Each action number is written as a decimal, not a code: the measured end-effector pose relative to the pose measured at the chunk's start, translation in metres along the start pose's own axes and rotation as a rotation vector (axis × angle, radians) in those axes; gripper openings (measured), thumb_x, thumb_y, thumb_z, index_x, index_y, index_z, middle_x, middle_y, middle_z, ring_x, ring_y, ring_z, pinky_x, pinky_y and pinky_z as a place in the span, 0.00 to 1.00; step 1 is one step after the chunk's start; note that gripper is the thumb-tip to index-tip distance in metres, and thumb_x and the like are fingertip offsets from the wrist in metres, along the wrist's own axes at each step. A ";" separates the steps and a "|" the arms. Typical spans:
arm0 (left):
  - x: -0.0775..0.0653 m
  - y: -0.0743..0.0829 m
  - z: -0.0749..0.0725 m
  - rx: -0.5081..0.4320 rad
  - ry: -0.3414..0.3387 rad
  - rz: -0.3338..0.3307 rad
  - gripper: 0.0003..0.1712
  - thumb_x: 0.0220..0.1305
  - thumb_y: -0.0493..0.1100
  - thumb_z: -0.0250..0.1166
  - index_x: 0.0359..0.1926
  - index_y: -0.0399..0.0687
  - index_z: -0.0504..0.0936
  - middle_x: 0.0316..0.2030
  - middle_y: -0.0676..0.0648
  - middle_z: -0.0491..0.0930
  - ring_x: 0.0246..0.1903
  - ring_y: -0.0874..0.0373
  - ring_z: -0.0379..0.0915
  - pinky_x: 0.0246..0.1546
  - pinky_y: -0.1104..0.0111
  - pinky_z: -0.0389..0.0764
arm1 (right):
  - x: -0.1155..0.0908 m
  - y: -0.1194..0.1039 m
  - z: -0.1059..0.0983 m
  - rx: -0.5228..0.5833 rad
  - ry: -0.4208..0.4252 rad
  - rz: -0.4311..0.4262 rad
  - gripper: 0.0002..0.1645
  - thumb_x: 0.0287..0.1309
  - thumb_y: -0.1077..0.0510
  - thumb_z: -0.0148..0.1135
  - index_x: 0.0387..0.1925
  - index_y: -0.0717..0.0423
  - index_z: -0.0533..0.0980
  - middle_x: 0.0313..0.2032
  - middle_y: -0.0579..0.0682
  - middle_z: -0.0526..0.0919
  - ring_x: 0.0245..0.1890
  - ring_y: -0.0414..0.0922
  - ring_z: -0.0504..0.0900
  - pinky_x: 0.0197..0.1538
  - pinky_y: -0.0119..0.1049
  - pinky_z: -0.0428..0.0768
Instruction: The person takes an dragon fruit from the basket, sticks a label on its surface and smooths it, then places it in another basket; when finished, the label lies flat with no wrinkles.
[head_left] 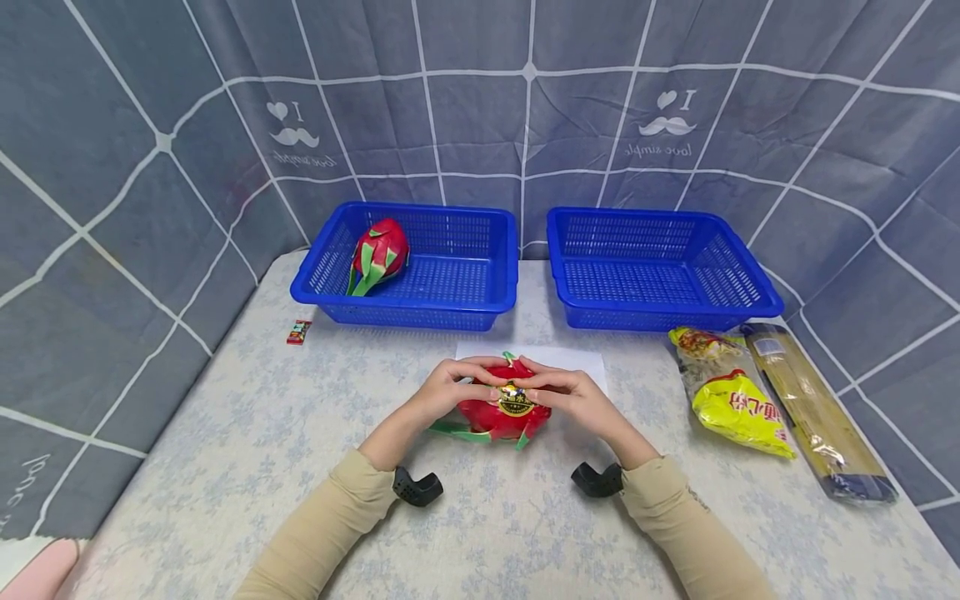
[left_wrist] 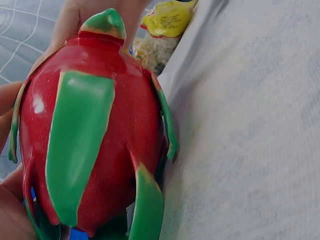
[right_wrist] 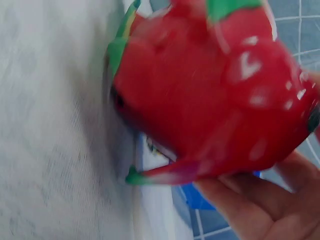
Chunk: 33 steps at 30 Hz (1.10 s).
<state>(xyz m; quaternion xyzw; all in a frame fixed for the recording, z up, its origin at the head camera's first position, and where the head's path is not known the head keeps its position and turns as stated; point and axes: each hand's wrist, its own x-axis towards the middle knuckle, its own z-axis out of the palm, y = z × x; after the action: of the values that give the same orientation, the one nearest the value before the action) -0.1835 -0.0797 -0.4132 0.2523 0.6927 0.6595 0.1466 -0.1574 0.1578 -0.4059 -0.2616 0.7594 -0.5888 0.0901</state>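
Between the two hands a red dragon fruit [head_left: 480,417] with green scales rests on the table. A round black-and-gold sticker [head_left: 515,403] with a small coloured picture faces up on it. My left hand [head_left: 442,387] pinches at the sticker's left edge, thumb and forefinger tips close together. The right hand [head_left: 570,392] mirrors it at the right edge, fingertips nearly meeting the left ones. In the left wrist view the dragon fruit [left_wrist: 95,130] hides much of both hands. In the right wrist view fingers [right_wrist: 250,205] show beyond the fruit.
A white sheet [head_left: 588,367] lies behind the fruit. The left blue basket [head_left: 405,315] holds another dragon fruit [head_left: 382,250]; a second blue basket [head_left: 645,315] stands right. A yellow bag [head_left: 738,404] and a long noodle pack [head_left: 817,417] lie right. A small red packet [head_left: 298,332] lies left.
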 end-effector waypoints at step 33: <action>-0.002 -0.003 0.003 0.158 -0.039 0.169 0.15 0.46 0.30 0.72 0.39 0.34 0.84 0.56 0.39 0.74 0.60 0.46 0.64 0.59 0.52 0.65 | -0.006 -0.012 0.005 -0.213 -0.029 -0.063 0.23 0.49 0.64 0.70 0.49 0.57 0.77 0.65 0.58 0.65 0.61 0.53 0.69 0.51 0.41 0.77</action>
<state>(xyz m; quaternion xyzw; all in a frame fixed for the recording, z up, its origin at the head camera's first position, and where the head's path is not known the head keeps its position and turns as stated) -0.1805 -0.0783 -0.4164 0.3333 0.7159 0.6078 0.0836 -0.1466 0.1549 -0.3974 -0.3020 0.8077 -0.5035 0.0539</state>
